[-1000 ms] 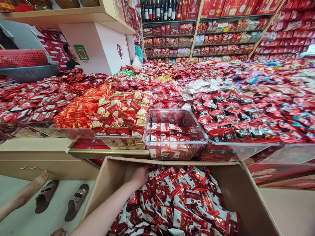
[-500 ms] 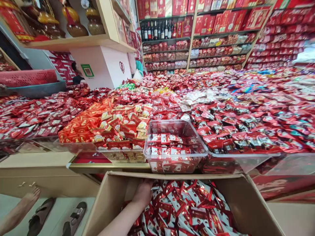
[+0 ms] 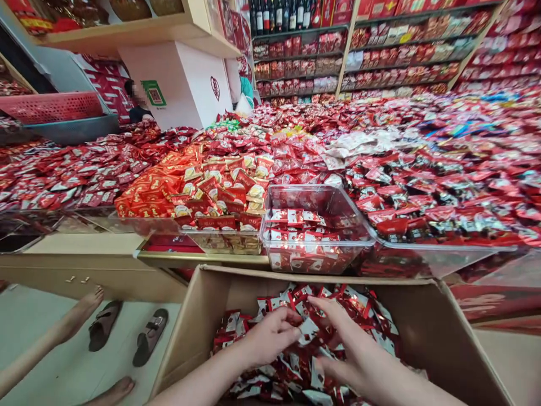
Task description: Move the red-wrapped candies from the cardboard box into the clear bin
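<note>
An open cardboard box [image 3: 422, 316] in front of me holds a heap of small red-and-white wrapped sweets [image 3: 287, 366]. My left hand [image 3: 274, 334] is over the heap, its thumb and fingers closed at the edge of one wrapped sweet [image 3: 308, 330]. To the right, my right hand [image 3: 344, 338] is open, thumb and fingers spread apart, just above the sweets. Beyond the box's far edge stands a clear plastic bin [image 3: 316, 248] with similar red-and-white packets lined up in rows, partly filling it.
Orange-red packets [image 3: 156, 183] and durian-print packets [image 3: 224, 189] lie left of the bin; dark-red sweets [image 3: 422, 197] fill the right. Shelves [image 3: 346, 62] line the back wall. Sandals [image 3: 150, 338] and another person's bare foot [image 3: 91, 299] are at lower left.
My left hand has moved from the box's far left side toward the middle of the heap. My right hand has come into view. The view has tilted down.
</note>
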Motion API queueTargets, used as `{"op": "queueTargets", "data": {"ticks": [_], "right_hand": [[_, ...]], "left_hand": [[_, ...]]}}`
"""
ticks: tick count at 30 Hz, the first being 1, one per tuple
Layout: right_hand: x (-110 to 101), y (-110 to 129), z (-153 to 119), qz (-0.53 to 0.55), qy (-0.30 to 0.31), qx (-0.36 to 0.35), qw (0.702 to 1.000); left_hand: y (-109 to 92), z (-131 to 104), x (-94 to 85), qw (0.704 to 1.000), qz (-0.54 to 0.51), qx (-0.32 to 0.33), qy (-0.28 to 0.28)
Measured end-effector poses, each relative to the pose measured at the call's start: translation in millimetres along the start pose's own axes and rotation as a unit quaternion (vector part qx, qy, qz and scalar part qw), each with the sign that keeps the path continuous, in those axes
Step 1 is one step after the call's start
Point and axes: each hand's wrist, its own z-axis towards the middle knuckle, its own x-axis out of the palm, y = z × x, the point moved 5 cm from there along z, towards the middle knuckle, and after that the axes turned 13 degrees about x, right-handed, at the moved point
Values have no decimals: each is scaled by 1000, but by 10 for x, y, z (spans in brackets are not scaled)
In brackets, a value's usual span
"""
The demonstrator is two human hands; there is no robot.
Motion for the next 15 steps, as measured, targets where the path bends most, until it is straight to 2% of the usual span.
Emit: {"op": "queueTargets", "data": {"ticks": [2,4,6,9,12,15], "right_hand": [[167,-122,55,-13,48,16,999],[263,-273,124,-48,71,27,996],[267,-384,184,-90,49,20,995],[205,-423,231,-113,11,-7,994],[161,-383,239,-94,14,-17,995],[137,-340,219,-86,18,-18,996]], "left_hand": [[68,-38,-50,1000,22,-14,11],[299,-97,-211,995,78,-59,-9],[600,-166,-347,984,130,-123,-19],[945,-233,-359,964,176,-200,-5],[1051,-234,-295,954,191,-233,-3],[962,-215,-342,962,164,-218,-16]]}}
